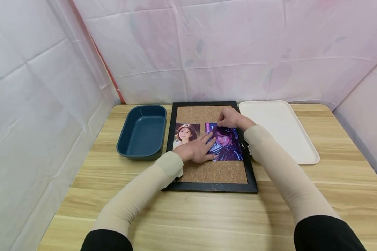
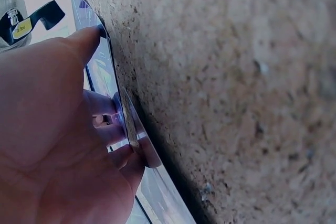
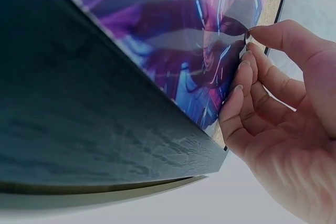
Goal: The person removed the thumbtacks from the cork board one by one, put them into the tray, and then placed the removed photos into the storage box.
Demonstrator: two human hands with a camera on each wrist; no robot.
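- The wooden table [image 1: 207, 216] carries everything, and pale creased sheeting hangs round it on three sides.
- A cork board [image 1: 212, 172] in a black frame lies flat at the middle of the table, with a white tray [image 1: 282, 129] just to its right and a dark blue tub [image 1: 142, 132] just to its left.
- Two prints lie on the cork: a portrait photo [image 1: 185, 134] on the left and a purple photo [image 1: 227, 144] on the right, near each other but apart.
- The left hand [image 1: 196, 150] lies flat with straight fingers [image 2: 97, 38] pressing the lower left part of the purple photo against the cork; it grips nothing.
- The right hand [image 1: 230, 118] is at the upper edge of the purple photo, thumb and fingertips [image 3: 239, 90] pinching that edge and bowing it off the board.
- Judging by the gloss and the easy curl seen from the right wrist, the purple photo is thin, light and limp, slick on its face and quick to crease or mark.
- It is best taken by an edge or corner, lightly, while a flat hand steadies the rest.
- Whether a pin fastens it is too small to tell.
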